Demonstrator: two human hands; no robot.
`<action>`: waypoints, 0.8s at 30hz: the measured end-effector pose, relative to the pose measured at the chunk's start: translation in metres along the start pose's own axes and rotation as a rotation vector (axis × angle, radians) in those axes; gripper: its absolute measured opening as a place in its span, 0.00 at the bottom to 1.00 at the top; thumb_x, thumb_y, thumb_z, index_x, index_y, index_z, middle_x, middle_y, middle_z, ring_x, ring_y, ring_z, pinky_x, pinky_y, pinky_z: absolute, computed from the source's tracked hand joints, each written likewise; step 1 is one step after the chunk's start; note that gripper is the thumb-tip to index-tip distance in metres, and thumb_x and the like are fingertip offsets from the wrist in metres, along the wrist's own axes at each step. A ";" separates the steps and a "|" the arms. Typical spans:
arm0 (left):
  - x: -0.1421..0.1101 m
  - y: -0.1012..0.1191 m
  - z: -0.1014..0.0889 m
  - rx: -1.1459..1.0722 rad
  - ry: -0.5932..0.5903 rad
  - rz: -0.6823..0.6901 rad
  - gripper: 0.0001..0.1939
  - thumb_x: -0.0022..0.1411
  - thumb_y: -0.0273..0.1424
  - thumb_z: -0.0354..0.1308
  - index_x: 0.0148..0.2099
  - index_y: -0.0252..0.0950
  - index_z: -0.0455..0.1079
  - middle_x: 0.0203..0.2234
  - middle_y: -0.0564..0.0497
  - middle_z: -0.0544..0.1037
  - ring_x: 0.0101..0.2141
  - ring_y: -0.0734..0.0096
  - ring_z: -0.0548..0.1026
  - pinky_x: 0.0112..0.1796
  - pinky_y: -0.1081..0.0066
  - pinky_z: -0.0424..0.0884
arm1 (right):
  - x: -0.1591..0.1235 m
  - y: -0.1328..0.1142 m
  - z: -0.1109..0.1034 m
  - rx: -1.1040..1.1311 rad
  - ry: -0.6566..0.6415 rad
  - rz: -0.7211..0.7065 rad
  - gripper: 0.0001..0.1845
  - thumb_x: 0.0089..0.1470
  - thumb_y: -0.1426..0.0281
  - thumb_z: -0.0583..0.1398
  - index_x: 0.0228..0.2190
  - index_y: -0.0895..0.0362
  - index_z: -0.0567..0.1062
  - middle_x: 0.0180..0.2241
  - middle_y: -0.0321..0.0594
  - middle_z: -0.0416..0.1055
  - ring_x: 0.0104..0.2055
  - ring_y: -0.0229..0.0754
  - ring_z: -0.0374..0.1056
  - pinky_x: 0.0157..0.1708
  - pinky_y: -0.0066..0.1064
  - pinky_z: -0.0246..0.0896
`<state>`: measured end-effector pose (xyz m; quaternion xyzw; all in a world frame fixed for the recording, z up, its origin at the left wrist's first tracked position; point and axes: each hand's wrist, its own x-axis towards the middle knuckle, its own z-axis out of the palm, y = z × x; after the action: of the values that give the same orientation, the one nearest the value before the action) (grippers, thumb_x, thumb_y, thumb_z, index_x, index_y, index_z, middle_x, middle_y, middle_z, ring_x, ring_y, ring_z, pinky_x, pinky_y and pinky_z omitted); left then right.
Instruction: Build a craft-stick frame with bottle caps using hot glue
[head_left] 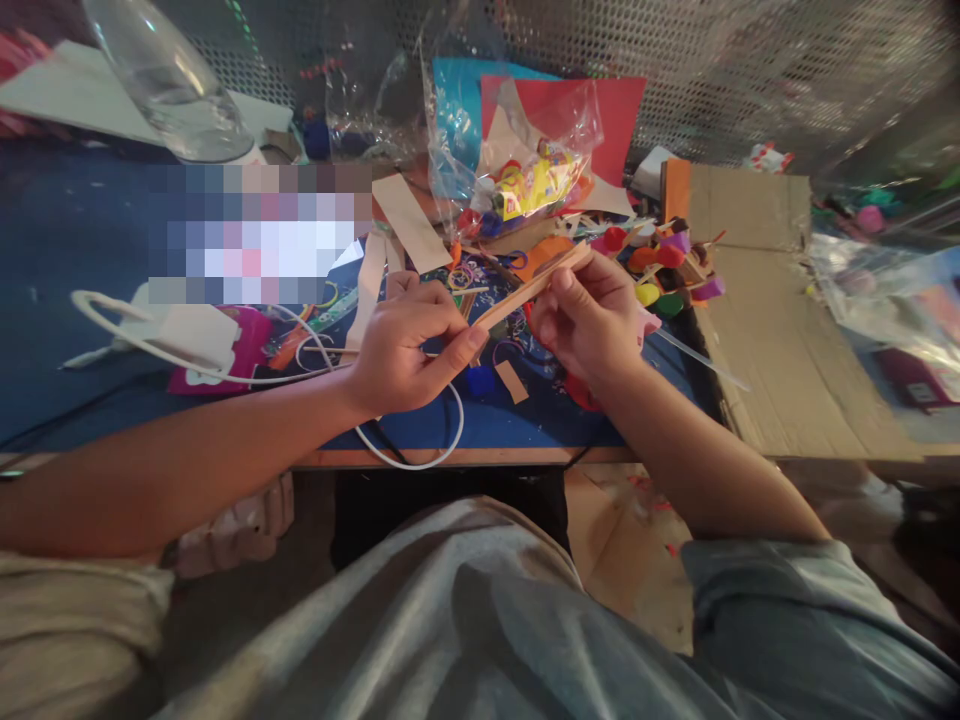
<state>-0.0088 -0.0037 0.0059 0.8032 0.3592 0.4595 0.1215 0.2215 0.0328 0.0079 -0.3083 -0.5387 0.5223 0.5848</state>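
Observation:
A narrow tan strip [517, 300], which looks like cardboard or thin wood, slants upward to the right between my hands above the cluttered table. My left hand [412, 345] pinches its lower end between thumb and fingers. Around its upper end, my right hand [589, 310] is closed, with the thumb lying along the strip. Beneath the hands lie a small tan rectangular piece [512, 382] and a blue block [481, 380]. An orange piece [546, 256] sits just behind the strip. Parts of the strip's ends are covered by my fingers.
A white cable [420, 467] loops over the table's front edge. At left are a white charger [191, 335] and a water bottle [180, 90]. Corrugated cardboard [780, 330] lies at right, near colourful caps [667, 258]. Behind stand a clear bag [457, 130] and red paper [622, 120].

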 end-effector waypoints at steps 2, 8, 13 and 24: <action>0.000 0.001 0.000 -0.004 0.012 0.019 0.28 0.79 0.47 0.56 0.25 0.41 0.72 0.22 0.52 0.77 0.27 0.67 0.72 0.48 0.51 0.69 | -0.002 0.000 0.002 0.009 -0.053 -0.008 0.29 0.48 0.44 0.80 0.31 0.48 0.75 0.23 0.25 0.71 0.16 0.31 0.60 0.15 0.29 0.56; 0.003 -0.002 -0.004 -0.138 0.013 -0.007 0.22 0.81 0.43 0.52 0.33 0.42 0.71 0.23 0.52 0.78 0.29 0.65 0.75 0.50 0.50 0.72 | -0.001 0.003 -0.001 0.016 -0.068 0.035 0.27 0.51 0.46 0.80 0.34 0.49 0.76 0.27 0.27 0.75 0.17 0.31 0.65 0.15 0.27 0.59; 0.003 -0.027 0.009 -0.093 0.112 -0.136 0.11 0.73 0.38 0.63 0.53 0.45 0.69 0.45 0.45 0.80 0.41 0.58 0.75 0.47 0.52 0.75 | 0.005 0.008 -0.006 0.091 -0.036 0.077 0.25 0.51 0.51 0.81 0.35 0.50 0.76 0.24 0.24 0.71 0.17 0.29 0.62 0.17 0.26 0.60; -0.003 -0.050 0.019 0.102 -0.102 -0.205 0.09 0.69 0.28 0.66 0.50 0.40 0.74 0.44 0.46 0.80 0.44 0.57 0.78 0.48 0.58 0.75 | 0.000 0.009 -0.001 0.041 -0.151 0.144 0.33 0.49 0.54 0.82 0.47 0.45 0.72 0.26 0.23 0.77 0.17 0.34 0.65 0.15 0.28 0.62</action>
<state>-0.0166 0.0325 -0.0325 0.7896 0.4556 0.3846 0.1451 0.2201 0.0357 -0.0006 -0.2937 -0.5469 0.5957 0.5097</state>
